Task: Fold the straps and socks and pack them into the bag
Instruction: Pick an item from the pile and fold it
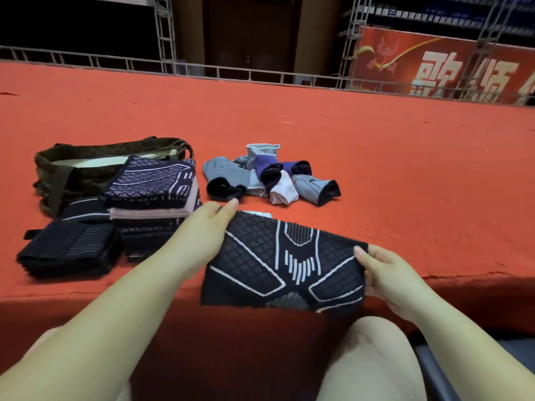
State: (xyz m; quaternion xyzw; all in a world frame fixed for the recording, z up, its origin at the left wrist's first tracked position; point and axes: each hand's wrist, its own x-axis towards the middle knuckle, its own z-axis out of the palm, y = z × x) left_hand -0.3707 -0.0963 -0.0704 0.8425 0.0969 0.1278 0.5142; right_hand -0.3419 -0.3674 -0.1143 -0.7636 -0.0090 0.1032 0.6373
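Both hands hold one black patterned strap (285, 267) stretched between them at the near edge of the red carpeted platform (376, 169). Left hand (207, 227) pinches its far left corner, thumb on top; right hand (388, 277) grips its right end. Just beyond the left hand stands a stack of folded straps (150, 195), with the dark bag (95, 166) behind it. Past the held strap lies a pile of socks (269, 176), well apart from the right hand.
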